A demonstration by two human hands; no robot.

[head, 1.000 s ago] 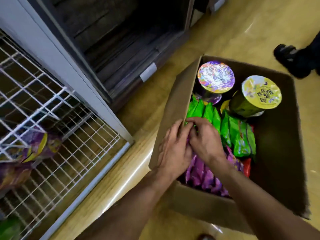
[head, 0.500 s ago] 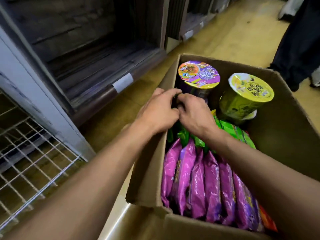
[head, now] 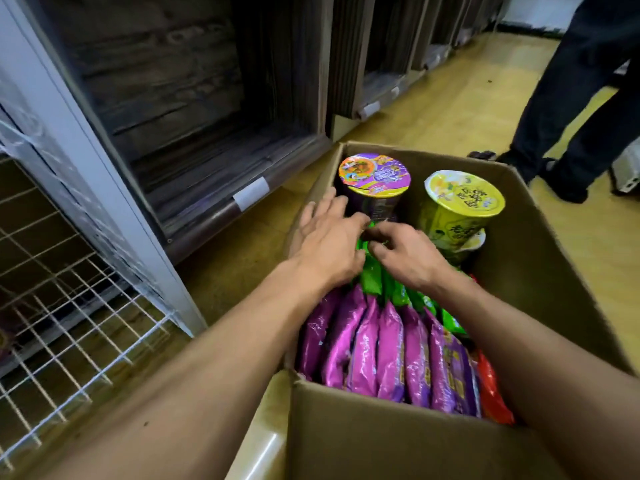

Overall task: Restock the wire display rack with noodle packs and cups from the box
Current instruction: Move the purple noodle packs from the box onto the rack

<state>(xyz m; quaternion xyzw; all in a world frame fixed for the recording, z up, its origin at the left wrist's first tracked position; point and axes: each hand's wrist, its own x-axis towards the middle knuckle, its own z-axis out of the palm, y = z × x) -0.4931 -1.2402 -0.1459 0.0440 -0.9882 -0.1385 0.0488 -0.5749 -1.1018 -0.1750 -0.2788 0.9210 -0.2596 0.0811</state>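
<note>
An open cardboard box (head: 540, 258) on the floor holds a row of purple noodle packs (head: 388, 355), green packs (head: 372, 278) behind them, a red pack (head: 491, 393) at the right, a purple cup (head: 375, 183) and a yellow cup (head: 462, 206) at the back. Both my hands are inside the box over the green packs. My left hand (head: 329, 244) lies with its fingers spread and fairly straight, reaching toward the purple cup. My right hand (head: 405, 252) has curled fingers that pinch the top of a green pack. The white wire rack (head: 65, 306) is at the left.
Dark wooden shelf bays (head: 207, 116) with a white label stand behind the box. A grey upright post (head: 114, 188) borders the wire rack. Another person's dark trouser legs and shoes (head: 568, 126) stand on the yellow floor at the upper right.
The camera has tilted up and away from the wire rack toward the box. My hands have moved from the purple packs to the green packs; my left fingers have spread.
</note>
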